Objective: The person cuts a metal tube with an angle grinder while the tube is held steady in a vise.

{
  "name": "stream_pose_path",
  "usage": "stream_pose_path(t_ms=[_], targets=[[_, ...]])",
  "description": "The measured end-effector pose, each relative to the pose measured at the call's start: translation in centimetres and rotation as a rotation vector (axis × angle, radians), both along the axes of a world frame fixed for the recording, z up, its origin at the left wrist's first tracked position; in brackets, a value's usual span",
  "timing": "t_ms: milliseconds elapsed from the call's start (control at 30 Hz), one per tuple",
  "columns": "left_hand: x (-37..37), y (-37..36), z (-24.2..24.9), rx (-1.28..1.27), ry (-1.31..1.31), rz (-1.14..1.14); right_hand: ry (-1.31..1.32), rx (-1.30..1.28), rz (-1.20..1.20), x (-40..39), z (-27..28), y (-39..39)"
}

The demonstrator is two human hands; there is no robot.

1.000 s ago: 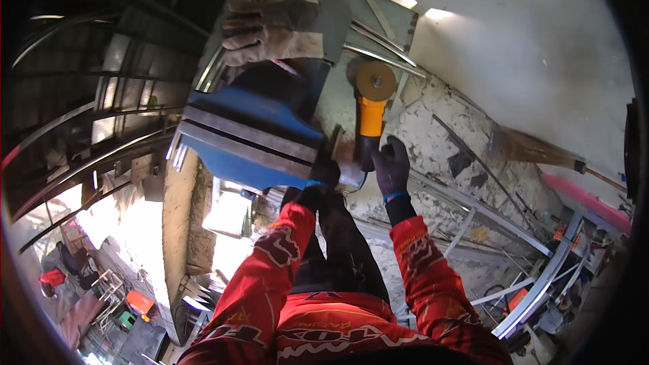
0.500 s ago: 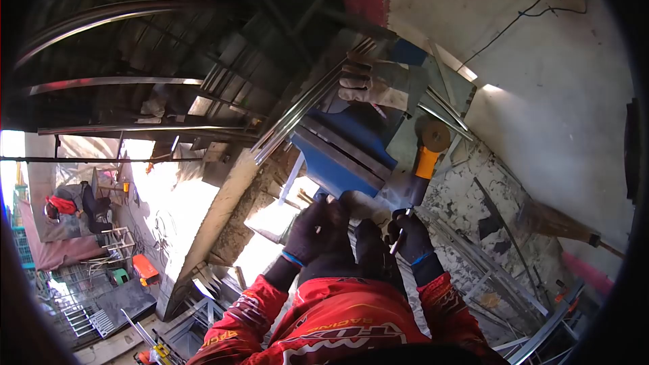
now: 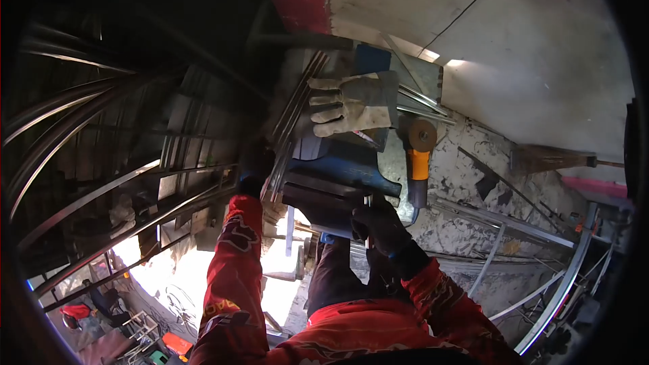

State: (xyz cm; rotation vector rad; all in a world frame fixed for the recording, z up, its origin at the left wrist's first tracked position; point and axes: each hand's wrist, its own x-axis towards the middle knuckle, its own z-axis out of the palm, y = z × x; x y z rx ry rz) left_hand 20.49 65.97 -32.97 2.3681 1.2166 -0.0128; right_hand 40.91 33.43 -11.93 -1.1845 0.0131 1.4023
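Note:
My right hand, in a dark glove, is closed around a short shiny metal rod held upright at the near edge of the blue bench vise. Reaching forward to the left of the vise, my left hand is beside a bundle of long metal tubes. Shadow and blur hide its fingers. A pale work glove lies palm-side visible behind the vise. To the right rests an orange angle grinder with a brown disc.
More metal tubes lie beyond the grinder. Curved and straight metal bars fill the left side. A broom leans by the pale wall. Metal frames stand at the lower right. Another person is at the far lower left.
My left hand has moved from the vise's near side forward and left to the tube bundle. My right hand has brought the metal rod up to the vise. The view has turned.

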Motion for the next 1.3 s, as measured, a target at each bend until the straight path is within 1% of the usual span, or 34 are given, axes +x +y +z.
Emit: stream_pose_path(t_ms=[33,100,133,167,200,300,433,500,567,633,700,733,800,833,867,933,1000,1067,1100,1167,1200,1267,1300], targets=[[0.5,0.3,-1.1,-0.017,-0.010,-0.017,0.010,-0.017,0.008,0.1,0.4,0.1],[1.1,1.1,-3.6,0.080,0.037,0.002,0.033,-0.024,0.028,0.3,0.1,0.1],[1.4,1.6,-5.0,0.067,0.028,-0.009,0.024,-0.037,0.017,0.4,0.2,0.1],[1.4,2.5,-7.5,0.073,0.082,-0.022,0.011,-0.037,0.030,0.4,0.6,0.2],[1.5,3.0,-8.3,0.080,0.141,-0.037,0.004,-0.036,0.043,0.3,0.9,0.4],[1.8,3.7,-9.5,0.135,0.172,-0.080,0.010,-0.093,-0.004,-0.1,1.1,0.7],[2.3,5.2,-9.4,0.070,0.141,-0.116,-0.037,-0.161,0.046,0.1,1.9,1.0],[4.2,5.1,-4.9,-0.101,0.300,-0.028,-0.056,-0.210,0.066,0.2,2.3,1.3],[4.0,5.4,-4.4,-0.091,0.284,-0.051,-0.052,-0.178,0.035,0.0,1.9,1.1],[3.0,5.5,-4.2,-0.079,0.272,-0.071,-0.044,-0.143,0.009,-0.2,1.6,1.0],[0.6,6.2,-5.8,-0.082,0.208,0.035,-0.016,-0.134,0.008,-0.1,1.4,0.8],[-1.1,6.1,-6.0,-0.072,0.205,0.032,-0.018,-0.125,0.003,-0.2,1.2,0.9],[-4.5,4.8,-5.6,-0.003,0.100,-0.003,-0.001,-0.089,0.000,-0.3,0.7,0.7],[-6.1,3.6,-4.4,-0.014,0.129,0.017,-0.046,-0.071,-0.030,-0.5,0.6,0.9],[-7.5,2.6,-2.5,-0.026,0.162,0.035,-0.070,-0.074,-0.004,-0.3,1.1,1.0],[-8.0,-2.1,6.3,-0.088,0.231,0.178,-0.137,-0.086,0.112,0.1,-0.2,0.8],[-11.9,-6.4,9.3,0.167,-0.091,0.080,-0.078,-0.105,0.079,0.2,0.7,0.6],[-14.1,-10.3,13.6,-0.140,-0.466,0.224,-0.060,-0.025,0.069,0.6,-0.4,0.1],[-14.4,-12.3,16.9,-0.124,-0.470,0.225,-0.073,-0.035,0.087,0.8,-0.7,0.1],[-14.0,-17.1,23.8,-0.683,-0.736,0.508,-0.119,-0.007,0.103,1.4,0.3,-0.5],[-12.9,-19.3,25.8,-0.700,-0.856,0.415,-0.124,0.017,0.130,1.9,2.0,-0.9],[-9.6,-23.4,30.0,-0.709,-0.945,0.362,-0.112,0.113,0.108,3.8,7.1,-1.6],[-7.7,-25.4,31.0,-0.733,-1.014,0.361,-0.099,0.129,0.138,5.1,10.3,-2.0]])
